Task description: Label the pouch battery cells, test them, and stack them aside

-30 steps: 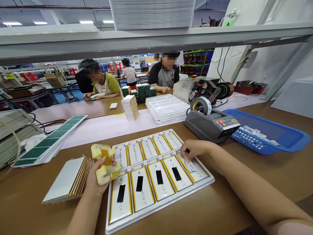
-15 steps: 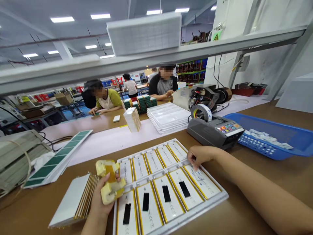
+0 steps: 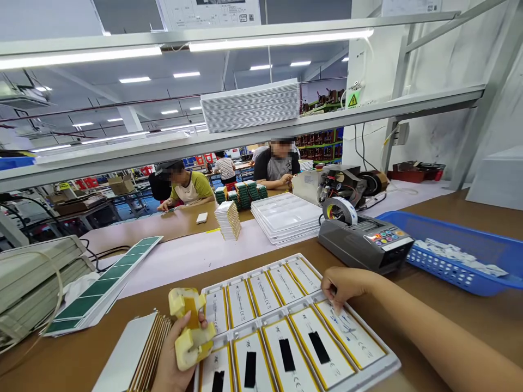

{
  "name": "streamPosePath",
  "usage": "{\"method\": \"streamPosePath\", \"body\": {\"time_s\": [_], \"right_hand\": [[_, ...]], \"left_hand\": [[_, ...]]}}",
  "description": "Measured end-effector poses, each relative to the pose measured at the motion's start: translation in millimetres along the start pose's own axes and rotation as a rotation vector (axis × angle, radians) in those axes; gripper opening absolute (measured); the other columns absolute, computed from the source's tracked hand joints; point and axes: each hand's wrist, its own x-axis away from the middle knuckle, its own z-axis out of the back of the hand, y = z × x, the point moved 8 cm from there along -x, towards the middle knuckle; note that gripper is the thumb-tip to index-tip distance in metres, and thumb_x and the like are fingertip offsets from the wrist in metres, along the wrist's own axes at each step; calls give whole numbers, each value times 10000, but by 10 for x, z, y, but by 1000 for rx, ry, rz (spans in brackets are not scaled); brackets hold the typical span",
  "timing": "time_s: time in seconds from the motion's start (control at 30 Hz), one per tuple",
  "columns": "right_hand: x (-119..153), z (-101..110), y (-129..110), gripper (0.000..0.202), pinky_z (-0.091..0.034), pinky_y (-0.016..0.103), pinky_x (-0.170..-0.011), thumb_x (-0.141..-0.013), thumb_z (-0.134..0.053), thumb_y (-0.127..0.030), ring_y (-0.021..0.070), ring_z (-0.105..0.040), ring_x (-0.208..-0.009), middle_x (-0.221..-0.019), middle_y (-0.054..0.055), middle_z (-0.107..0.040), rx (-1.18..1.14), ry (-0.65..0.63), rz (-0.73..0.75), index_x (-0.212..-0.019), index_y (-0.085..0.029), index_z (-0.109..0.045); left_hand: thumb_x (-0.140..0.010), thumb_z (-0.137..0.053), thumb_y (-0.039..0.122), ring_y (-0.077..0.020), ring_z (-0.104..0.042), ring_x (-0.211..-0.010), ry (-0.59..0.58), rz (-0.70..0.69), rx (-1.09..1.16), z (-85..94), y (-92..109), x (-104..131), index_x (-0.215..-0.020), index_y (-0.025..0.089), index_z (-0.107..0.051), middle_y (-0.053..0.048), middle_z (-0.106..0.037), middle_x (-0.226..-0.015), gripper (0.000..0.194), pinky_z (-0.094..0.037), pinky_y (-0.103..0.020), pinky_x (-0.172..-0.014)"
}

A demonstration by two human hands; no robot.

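Note:
My left hand (image 3: pixel 180 343) is wrapped round a yellow plastic holder (image 3: pixel 192 348) with an amber middle, at the left edge of a white tray (image 3: pixel 378 375). In the tray lie two rows of flat white battery cells (image 3: pixel 263 294) with yellow edges. Several front-row cells carry a black strip (image 3: pixel 286 355). Over the right end of the front row, my right hand (image 3: pixel 343 286) is closed, fingertips down at a cell with blue-marked film (image 3: pixel 347 324). Whether the fingertips pinch anything is hidden.
Beside my left wrist leans a stack of white cells (image 3: pixel 131 348). A grey tape dispenser (image 3: pixel 363 245) and a blue basket (image 3: pixel 449 272) of white pieces stand at the right. White trays (image 3: pixel 286 212) are piled behind. Two people (image 3: pixel 190 185) work across the bench.
The view has tilted up, so the bench sits lower and more of the overhead shelf shows. Both hands keep their places at the tray, the left still holding the yellow holder.

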Motion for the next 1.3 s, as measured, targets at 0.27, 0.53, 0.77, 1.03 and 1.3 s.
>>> {"method": "streamPosePath", "body": {"time_s": [0.27, 0.53, 0.77, 1.03, 1.3], "right_hand": [[-13, -33, 7, 372, -277, 213, -449, -434, -736, -472, 94, -420, -499, -515, -39, -515, 33, -25, 0, -558, -152, -592], [-34, -176, -7, 392, -279, 202, -443, -422, -738, -471, 78, -401, -476, -510, -47, -507, 9, -78, 15, -561, -144, -574], [-13, -224, -11, 410, -288, 211, -462, -389, -745, -481, 91, -418, -480, -489, -43, -495, 9, -108, -17, -527, -145, -553], [798, 365, -597, 473, -324, 237, -515, -525, -627, -651, 109, -424, -537, -524, -8, -478, -346, 127, 424, -500, -186, -542], [2203, 1517, 443, 478, -308, 272, -523, -492, -642, -624, 98, -393, -534, -557, -11, -438, -448, 1250, 14, -572, -176, -495]], "left_hand": [[-690, -591, 189, -161, -575, -605, -7, 25, 17, 9, -13, -1, -804, 162, -572, -41, -608, -683, 119, -499, -311, -551], [-677, -594, 170, -158, -573, -560, 26, -15, 23, 45, -22, -13, -815, 159, -547, -32, -604, -648, 147, -477, -286, -494], [-702, -579, 215, -147, -555, -549, 20, 30, 54, 44, -78, 15, -758, 129, -558, -37, -590, -636, 106, -468, -283, -497], [-700, -581, 220, -136, -550, -543, 34, 11, 57, 47, -61, 22, -741, 122, -570, -35, -590, -629, 107, -474, -273, -503], [-615, -587, 143, -195, -591, -532, 111, 76, -70, 93, -44, -81, -801, 134, -590, -55, -646, -646, 187, -493, -326, -448]]}}
